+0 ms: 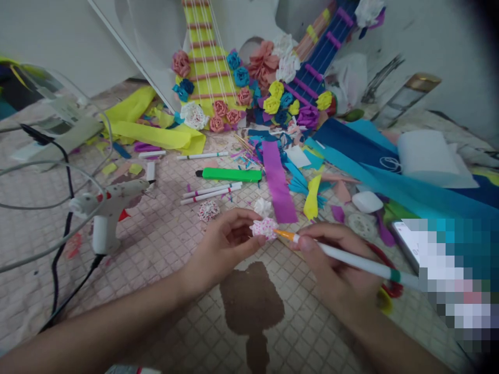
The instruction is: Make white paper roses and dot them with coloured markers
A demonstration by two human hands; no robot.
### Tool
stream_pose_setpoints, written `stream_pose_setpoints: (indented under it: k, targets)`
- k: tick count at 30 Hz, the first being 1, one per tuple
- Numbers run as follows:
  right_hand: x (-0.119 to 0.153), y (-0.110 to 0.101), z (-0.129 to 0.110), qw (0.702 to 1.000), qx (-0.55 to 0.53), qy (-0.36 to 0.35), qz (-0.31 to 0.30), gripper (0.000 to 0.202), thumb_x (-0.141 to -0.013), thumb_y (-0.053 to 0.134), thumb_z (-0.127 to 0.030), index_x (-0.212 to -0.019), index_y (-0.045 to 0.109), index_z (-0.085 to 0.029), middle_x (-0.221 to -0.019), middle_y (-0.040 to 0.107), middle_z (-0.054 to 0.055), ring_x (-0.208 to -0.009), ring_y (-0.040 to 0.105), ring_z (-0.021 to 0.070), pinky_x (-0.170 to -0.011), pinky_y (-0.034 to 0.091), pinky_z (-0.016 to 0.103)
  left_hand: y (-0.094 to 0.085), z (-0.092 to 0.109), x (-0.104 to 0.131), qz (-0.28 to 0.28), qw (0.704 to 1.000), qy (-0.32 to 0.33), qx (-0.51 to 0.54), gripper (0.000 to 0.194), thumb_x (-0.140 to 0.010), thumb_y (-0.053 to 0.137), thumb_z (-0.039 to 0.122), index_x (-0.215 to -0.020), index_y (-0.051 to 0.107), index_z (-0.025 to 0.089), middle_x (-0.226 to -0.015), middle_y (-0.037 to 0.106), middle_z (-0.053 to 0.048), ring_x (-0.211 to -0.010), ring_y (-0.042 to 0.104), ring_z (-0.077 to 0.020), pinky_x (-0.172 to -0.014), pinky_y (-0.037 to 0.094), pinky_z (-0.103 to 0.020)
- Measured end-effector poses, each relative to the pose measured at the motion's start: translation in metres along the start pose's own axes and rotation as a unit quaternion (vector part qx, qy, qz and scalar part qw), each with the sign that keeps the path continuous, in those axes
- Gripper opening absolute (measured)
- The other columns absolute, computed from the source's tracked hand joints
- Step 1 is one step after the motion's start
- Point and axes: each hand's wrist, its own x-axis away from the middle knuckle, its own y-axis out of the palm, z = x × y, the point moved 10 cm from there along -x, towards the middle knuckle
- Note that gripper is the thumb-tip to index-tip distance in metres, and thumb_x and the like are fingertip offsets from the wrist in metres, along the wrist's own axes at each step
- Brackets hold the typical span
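Between its thumb and fingers, my left hand (226,246) grips a small white paper flower (265,228) speckled with pink dots. My right hand (343,265) holds a white felt-tip pen (354,258) with a green band, its orange tip touching or almost touching the flower's right side. Just behind the held flower lies a plain white paper flower (263,208). A dark-speckled paper flower (209,210) rests to the left, in front of several white felt-tip pens (212,193). A green box cutter (230,174) lies farther back.
A glue gun (111,208) with cables occupies the left side. Two paper-decorated guitars, one with a yellow neck (206,62) and one blue (312,78), lean at the back. A purple paper strip (278,182), paper scraps, a tissue roll (427,158) and a phone (407,241) lie to the right.
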Motion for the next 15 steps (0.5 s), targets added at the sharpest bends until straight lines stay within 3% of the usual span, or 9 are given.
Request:
stream_pose_setpoints:
  k: [6, 10, 15]
  targets:
    - [-0.0023, 0.0075, -0.0031, 0.998, 0.05, -0.001, -0.033, 0.007, -0.078, 0.062, -0.018, -0.081, 0.06, -0.023, -0.062, 0.06, -0.004, -0.046, 0.05, 0.0076, -0.043, 0.043, 0.02, 0.0009, 0.0014, 0.001, 0.001, 1.0, -0.002, -0.011, 0.022, -0.071, 0.07, 0.016, -0.089, 0.058, 0.016, -0.086, 0.063, -0.001, -0.08, 0.059, -0.0099, -0.073, 0.046, -0.021]
    - [-0.0025, -0.0016, -0.0031, 0.999, 0.047, -0.007, 0.011, 0.004, -0.079, 0.062, -0.02, -0.081, 0.061, -0.023, -0.066, 0.061, -0.003, -0.054, 0.054, 0.0093, -0.047, 0.045, 0.02, 0.0009, 0.0027, 0.0005, 0.0, 1.0, 0.01, -0.009, 0.021, -0.071, 0.07, 0.017, -0.088, 0.058, 0.016, -0.086, 0.063, 0.0, -0.08, 0.06, -0.0108, -0.073, 0.047, -0.022]
    - [-0.0027, 0.0027, -0.0023, 0.999, 0.04, 0.002, -0.012, 0.005, -0.079, 0.062, -0.02, -0.081, 0.06, -0.024, -0.062, 0.059, -0.004, -0.047, 0.05, 0.0082, -0.043, 0.043, 0.021, 0.0002, 0.0018, 0.0007, 0.004, 1.0, 0.01, -0.017, 0.021, -0.071, 0.07, 0.019, -0.089, 0.059, 0.017, -0.086, 0.064, -0.001, -0.08, 0.061, -0.0116, -0.072, 0.048, -0.023]
